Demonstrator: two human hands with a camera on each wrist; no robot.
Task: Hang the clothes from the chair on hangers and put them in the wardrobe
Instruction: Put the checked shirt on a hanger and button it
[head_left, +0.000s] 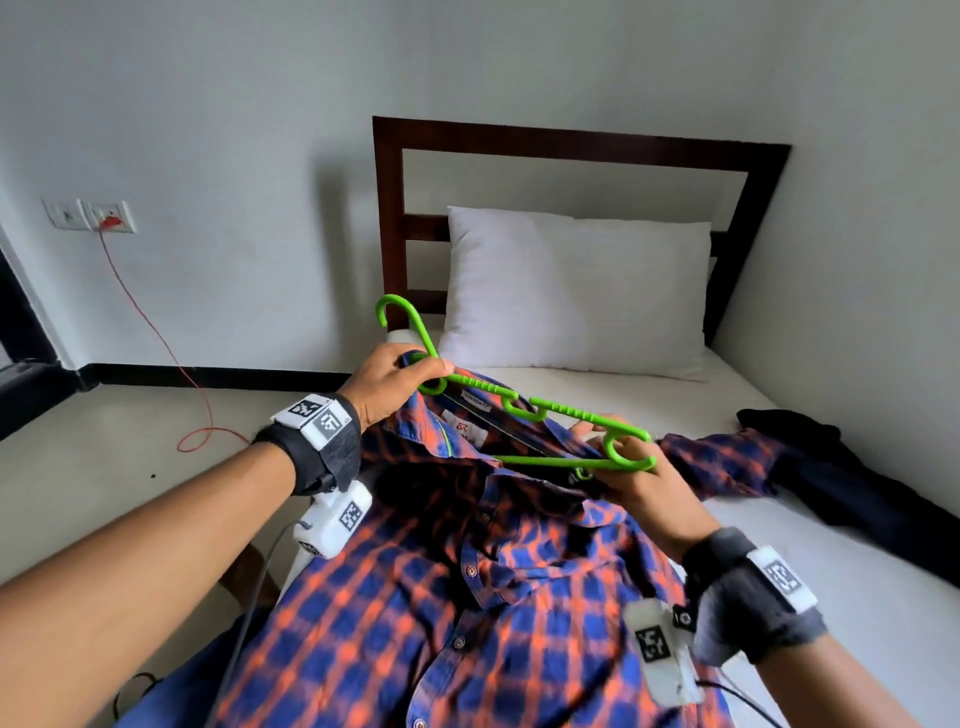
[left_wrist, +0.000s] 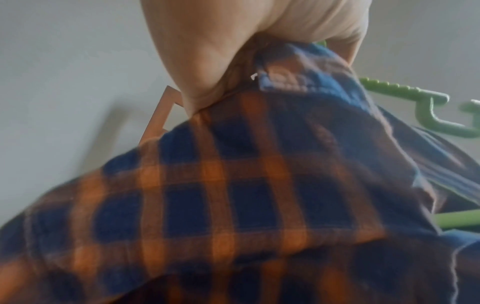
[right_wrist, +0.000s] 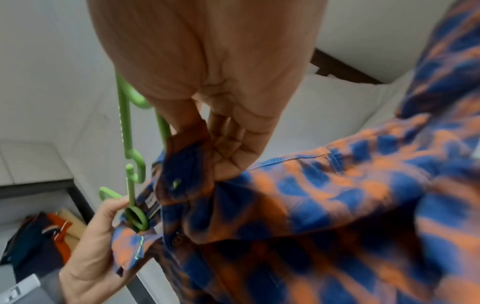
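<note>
bed (head_left: 857, 597) white sheet, pillow (head_left: 571, 291), dark headboard (head_left: 395, 218) | both grips holding shirt (head_left: 467, 597) and hanger (head_left: 519, 405)

hanger (head_left: 519, 410) above shirt (head_left: 467, 597), on bed (head_left: 857, 613)

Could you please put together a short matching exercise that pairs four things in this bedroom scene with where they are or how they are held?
Things:
1. green hanger
2. plaid shirt
3. white pillow
4. dark garment

Places or states:
A. leaning against the headboard
B. lying loose on the bed, at the right
C. held at its hook end by the left hand
D. collar held in both hands, the right hand at its far end

Pairs: 1-C, 2-D, 3-A, 4-B
</note>
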